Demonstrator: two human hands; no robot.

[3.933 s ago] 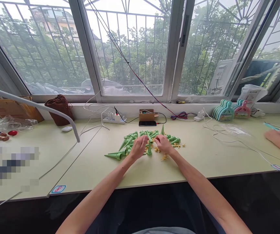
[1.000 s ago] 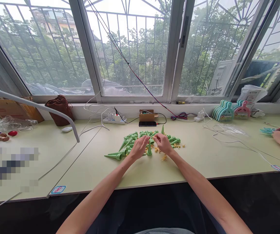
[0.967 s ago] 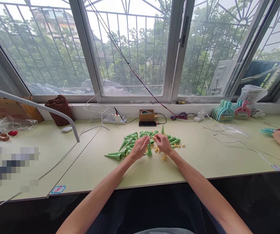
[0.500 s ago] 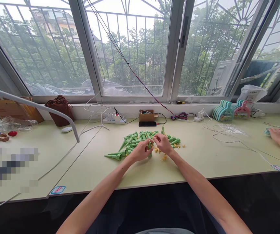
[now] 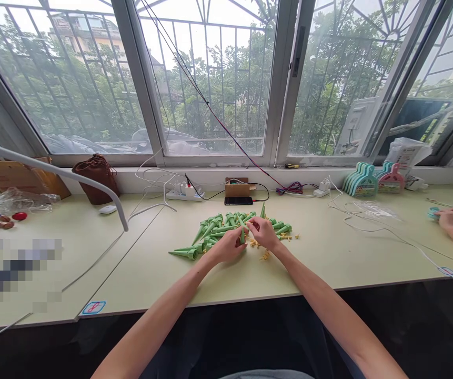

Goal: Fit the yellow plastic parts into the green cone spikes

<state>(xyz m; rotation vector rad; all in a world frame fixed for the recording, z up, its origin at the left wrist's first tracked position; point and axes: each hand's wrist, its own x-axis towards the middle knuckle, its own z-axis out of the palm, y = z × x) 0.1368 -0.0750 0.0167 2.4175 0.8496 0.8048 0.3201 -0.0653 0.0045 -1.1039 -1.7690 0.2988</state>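
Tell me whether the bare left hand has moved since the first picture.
Yes: the bare left hand sits slightly lower in view, farther from the flat black rectangular phone.

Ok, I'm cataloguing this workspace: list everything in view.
Spikes: many, green, centre
Small pieces: many, yellow, beside spikes
Phone: one, black, behind spikes
Box: one, brown, behind phone
Power strip: one, white, back
Cables: several, mixed, back
Pouch: one, brown, back left
Small items: several, mostly red, far left
Handled items: several, turquoise and pink, back right
Co-worker's hands: two, bare, far right
Left hand: one, bare, on upright spike
Right hand: one, bare, near spikes
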